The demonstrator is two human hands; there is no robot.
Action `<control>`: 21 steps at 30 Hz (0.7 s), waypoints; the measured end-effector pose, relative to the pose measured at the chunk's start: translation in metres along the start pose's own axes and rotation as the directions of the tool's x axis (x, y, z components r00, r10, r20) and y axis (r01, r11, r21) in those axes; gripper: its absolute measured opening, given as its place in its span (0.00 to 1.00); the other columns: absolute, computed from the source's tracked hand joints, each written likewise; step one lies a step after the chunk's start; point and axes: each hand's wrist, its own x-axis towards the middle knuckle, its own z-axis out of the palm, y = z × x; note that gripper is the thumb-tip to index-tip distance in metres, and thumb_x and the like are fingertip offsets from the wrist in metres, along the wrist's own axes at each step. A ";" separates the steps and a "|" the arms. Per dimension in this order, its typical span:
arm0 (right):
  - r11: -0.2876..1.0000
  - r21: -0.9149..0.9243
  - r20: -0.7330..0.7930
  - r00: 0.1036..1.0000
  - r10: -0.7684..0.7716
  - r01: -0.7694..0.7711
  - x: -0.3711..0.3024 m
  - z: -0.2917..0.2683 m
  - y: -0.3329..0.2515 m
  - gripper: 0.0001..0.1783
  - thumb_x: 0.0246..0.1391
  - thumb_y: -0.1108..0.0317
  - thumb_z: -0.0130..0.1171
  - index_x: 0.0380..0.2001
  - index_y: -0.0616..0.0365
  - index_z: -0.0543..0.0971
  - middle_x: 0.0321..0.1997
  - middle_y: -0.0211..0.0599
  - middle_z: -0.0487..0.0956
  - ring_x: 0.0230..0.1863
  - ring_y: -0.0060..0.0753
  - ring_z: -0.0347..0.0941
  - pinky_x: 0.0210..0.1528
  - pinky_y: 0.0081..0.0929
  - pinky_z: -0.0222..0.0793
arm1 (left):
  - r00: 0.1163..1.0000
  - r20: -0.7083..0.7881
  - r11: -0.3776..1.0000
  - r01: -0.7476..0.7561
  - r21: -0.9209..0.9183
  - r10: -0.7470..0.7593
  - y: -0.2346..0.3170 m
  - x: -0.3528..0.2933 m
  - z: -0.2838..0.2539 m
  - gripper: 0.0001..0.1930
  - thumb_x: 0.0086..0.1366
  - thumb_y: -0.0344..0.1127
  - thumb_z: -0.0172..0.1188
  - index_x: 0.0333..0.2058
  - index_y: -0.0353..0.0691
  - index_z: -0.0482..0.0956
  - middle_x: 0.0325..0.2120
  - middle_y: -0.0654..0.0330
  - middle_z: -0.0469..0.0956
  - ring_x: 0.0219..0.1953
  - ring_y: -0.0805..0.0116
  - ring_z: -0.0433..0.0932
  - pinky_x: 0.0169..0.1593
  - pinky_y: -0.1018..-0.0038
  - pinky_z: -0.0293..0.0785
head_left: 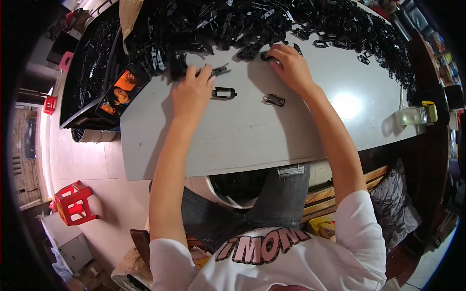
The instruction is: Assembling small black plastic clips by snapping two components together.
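My left hand (191,94) is over the left part of the grey table, close to the pile. Its fingers are bent around a narrow black plastic piece (221,71), which is blurred and juts out to the right of the fingertips. Farther right, my right hand (292,70) pinches a small black plastic piece (265,56) at the pile's front edge; its fingers partly cover it. Between and nearer than the hands lie a black oblong frame (224,88) with an open middle and a smaller black clip-like part (275,100) with a pale tip.
A large heap of black plastic parts (252,24) covers the table's (223,140) far side. A phone (122,92) playing video leans at the left. A clear jar (411,116) stands at the right edge. A white bucket (209,186) is between the knees, and a red stool (75,202) stands left.
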 end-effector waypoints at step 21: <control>0.988 -0.152 0.052 0.998 0.039 -0.030 -0.012 -0.047 0.061 0.14 0.46 0.77 0.56 0.39 0.56 0.77 0.46 0.36 0.76 0.40 0.43 0.75 0.38 0.33 0.72 | 0.971 0.151 0.544 0.230 -0.807 -0.187 0.051 -0.113 -0.057 0.13 0.60 0.27 0.53 0.45 0.37 0.76 0.24 0.62 0.74 0.25 0.77 0.68 0.31 0.79 0.66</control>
